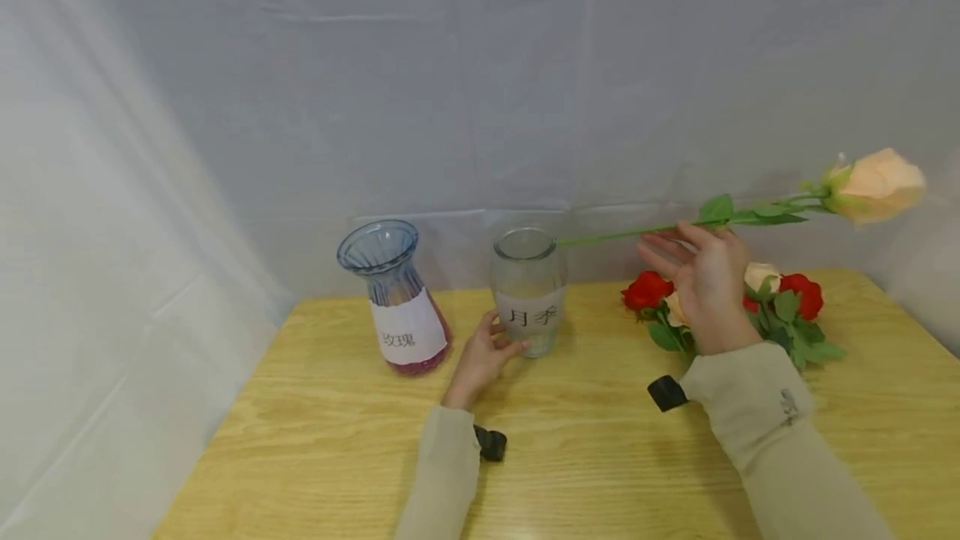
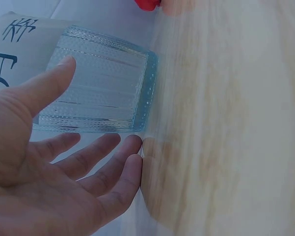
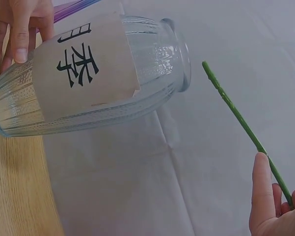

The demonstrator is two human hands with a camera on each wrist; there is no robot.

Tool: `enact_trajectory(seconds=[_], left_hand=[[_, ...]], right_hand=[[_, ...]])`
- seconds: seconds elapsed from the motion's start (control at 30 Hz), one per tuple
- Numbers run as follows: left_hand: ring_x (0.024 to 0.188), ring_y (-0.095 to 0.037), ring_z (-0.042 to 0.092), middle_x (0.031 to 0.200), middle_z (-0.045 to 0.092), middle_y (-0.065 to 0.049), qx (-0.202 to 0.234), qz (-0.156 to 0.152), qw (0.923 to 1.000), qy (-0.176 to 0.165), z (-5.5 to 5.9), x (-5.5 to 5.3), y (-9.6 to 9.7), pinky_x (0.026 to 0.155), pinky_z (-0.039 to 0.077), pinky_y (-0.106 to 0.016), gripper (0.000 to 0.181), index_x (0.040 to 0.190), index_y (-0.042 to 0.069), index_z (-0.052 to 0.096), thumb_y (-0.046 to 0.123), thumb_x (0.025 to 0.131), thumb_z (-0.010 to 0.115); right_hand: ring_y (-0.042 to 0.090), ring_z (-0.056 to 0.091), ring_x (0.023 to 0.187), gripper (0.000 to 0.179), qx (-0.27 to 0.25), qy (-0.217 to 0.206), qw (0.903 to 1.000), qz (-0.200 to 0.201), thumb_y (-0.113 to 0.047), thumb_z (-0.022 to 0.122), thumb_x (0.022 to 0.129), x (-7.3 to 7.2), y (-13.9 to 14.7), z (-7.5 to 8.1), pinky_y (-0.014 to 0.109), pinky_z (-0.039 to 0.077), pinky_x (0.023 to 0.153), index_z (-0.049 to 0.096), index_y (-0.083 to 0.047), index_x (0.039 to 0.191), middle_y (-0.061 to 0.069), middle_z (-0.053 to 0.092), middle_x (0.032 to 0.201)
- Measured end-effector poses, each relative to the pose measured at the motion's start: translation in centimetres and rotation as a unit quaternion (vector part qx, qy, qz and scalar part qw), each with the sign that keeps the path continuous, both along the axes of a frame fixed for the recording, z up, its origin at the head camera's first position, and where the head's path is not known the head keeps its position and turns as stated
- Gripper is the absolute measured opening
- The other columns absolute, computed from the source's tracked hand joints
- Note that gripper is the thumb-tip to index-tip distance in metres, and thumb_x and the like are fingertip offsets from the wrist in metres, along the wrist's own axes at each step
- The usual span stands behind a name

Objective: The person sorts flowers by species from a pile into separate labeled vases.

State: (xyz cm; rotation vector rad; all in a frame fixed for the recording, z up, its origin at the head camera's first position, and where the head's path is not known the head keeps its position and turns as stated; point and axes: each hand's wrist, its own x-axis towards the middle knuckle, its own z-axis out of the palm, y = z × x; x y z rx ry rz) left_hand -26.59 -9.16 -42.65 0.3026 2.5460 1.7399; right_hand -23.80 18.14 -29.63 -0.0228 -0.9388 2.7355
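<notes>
Across the lower frame spreads a yellow wood-grained table (image 1: 337, 457). At lower centre the left hand (image 1: 478, 361), relaxed and half spread, rests against the base of a clear ribbed glass vase (image 1: 517, 282); a flared blue-and-pink glass vase (image 1: 401, 296) stands left. Right of centre lie red and cream flowers (image 1: 787, 315). Above, the right hand (image 1: 712, 282) pinches a long-stemmed peach rose (image 1: 873, 187), stem tip just beside the clear vase's mouth. Behind hangs a pale sheet (image 1: 525, 90).

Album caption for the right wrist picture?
The right hand holds a thin green stem near a clear, ribbed, paper-labelled glass vase.
</notes>
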Motion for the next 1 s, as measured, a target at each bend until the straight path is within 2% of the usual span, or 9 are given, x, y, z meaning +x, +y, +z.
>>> enact_trajectory(seconds=[0.27,0.53,0.83,1.0], left_hand=[[0.121,-0.046,0.058,0.139,0.052,-0.033,-0.001,0.001,1.0000,0.001,-0.1,-0.2,-0.1,0.097,0.052,-0.050,0.070,0.151,-0.006,0.035,0.008,0.094,0.073],[0.121,-0.046,0.058,0.138,0.052,-0.033,0.001,0.000,1.0000,0.001,-0.3,-0.2,-0.1,0.096,0.052,-0.050,0.071,0.151,-0.005,0.035,0.009,0.094,0.074],[0.122,-0.046,0.058,0.138,0.052,-0.032,0.005,-0.002,1.0000,-0.003,-0.5,-0.3,-0.1,0.096,0.052,-0.050,0.072,0.152,-0.005,0.034,0.009,0.094,0.074],[0.123,-0.046,0.057,0.139,0.051,-0.033,0.003,-0.003,1.0000,-0.005,-0.5,-0.4,-0.1,0.097,0.052,-0.050,0.072,0.152,-0.005,0.033,0.010,0.094,0.074]], right_hand=[[0.032,0.071,0.077,0.011,0.024,-0.021,0.9993,-0.022,0.002,0.056,0.101,-0.7,-1.3,0.4,0.044,0.060,0.076,0.045,0.004,0.100,0.015,0.060,0.084],[0.029,0.069,0.082,0.012,0.090,-0.013,0.9954,-0.029,-0.003,0.053,0.104,-1.5,-2.7,0.4,0.042,0.060,0.080,0.048,0.003,0.094,0.013,0.061,0.088],[0.024,0.071,0.080,0.012,0.182,-0.043,0.9817,-0.035,-0.007,0.055,0.105,-2.1,-4.1,0.4,0.037,0.061,0.078,0.049,0.003,0.107,0.010,0.062,0.090],[0.018,0.071,0.079,0.011,0.253,-0.048,0.9659,-0.031,-0.011,0.054,0.106,-2.4,-4.8,0.2,0.034,0.061,0.076,0.053,0.000,0.108,0.008,0.063,0.093]])
